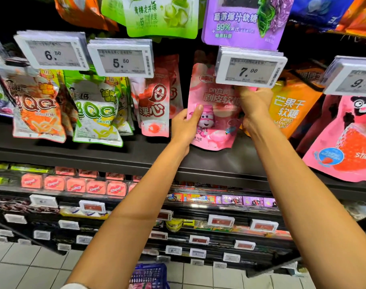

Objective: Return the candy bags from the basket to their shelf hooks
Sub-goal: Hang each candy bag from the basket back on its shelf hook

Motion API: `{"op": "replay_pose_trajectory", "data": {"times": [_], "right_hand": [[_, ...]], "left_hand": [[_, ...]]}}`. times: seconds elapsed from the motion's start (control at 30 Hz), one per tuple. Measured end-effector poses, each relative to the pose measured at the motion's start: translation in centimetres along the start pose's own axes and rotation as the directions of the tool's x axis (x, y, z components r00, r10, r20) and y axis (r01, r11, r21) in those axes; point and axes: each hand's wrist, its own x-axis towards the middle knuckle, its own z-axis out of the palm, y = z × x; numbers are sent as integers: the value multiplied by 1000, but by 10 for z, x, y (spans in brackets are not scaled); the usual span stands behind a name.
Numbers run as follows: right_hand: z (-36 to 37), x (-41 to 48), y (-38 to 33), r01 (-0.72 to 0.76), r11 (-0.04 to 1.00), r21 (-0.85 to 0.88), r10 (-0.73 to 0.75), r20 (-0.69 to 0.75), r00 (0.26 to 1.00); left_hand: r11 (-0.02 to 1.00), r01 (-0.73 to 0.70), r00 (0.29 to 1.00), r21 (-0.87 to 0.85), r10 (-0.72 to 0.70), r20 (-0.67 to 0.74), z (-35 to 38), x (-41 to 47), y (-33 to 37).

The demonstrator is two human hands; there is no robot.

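Pink candy bag [217,124] up at the hook row, just under the 7.00 price tag [249,69]; left hand [185,125] grips its lower left edge, thumb on the front; right hand [254,103] curled at its top edge, apparently pinching it, though blurred; blue basket [149,275] on the floor below.

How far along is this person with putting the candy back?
Done: cannot tell. In hand: the left hand grips the pink candy bag by its side, the right hand its top under the 7.00 price tag; hooking is hidden. Left: the blue basket below seems to hold something pink.
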Motion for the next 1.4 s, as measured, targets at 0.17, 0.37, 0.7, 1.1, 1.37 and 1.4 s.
{"op": "replay_pose_trajectory", "data": {"times": [0.17,0.37,0.7,1.1,1.37,1.4], "right_hand": [[8,23,11,-17,1000,-21,17,-40,999],[6,28,22,2,999,-41,-3,-24,1000],[-26,-29,48,85,982,-168,-87,-5,996],[4,-194,114,164,944,-285,-202,-111,973],[26,-344,239,236,786,-571,-187,144,972],[30,-360,259,155,804,-575,-94,135,986]], "left_hand": [[999,47,996,3,-46,-81,15,22,2],[996,84,985,23,-80,-152,24,36,-2],[994,74,981,83,-58,-183,16,-5,-9],[974,185,981,-129,-191,-31,-96,-121,-50],[856,500,866,127,-496,-64,-283,-177,-172],[824,553,833,121,-548,-79,-303,-183,-190]]}}
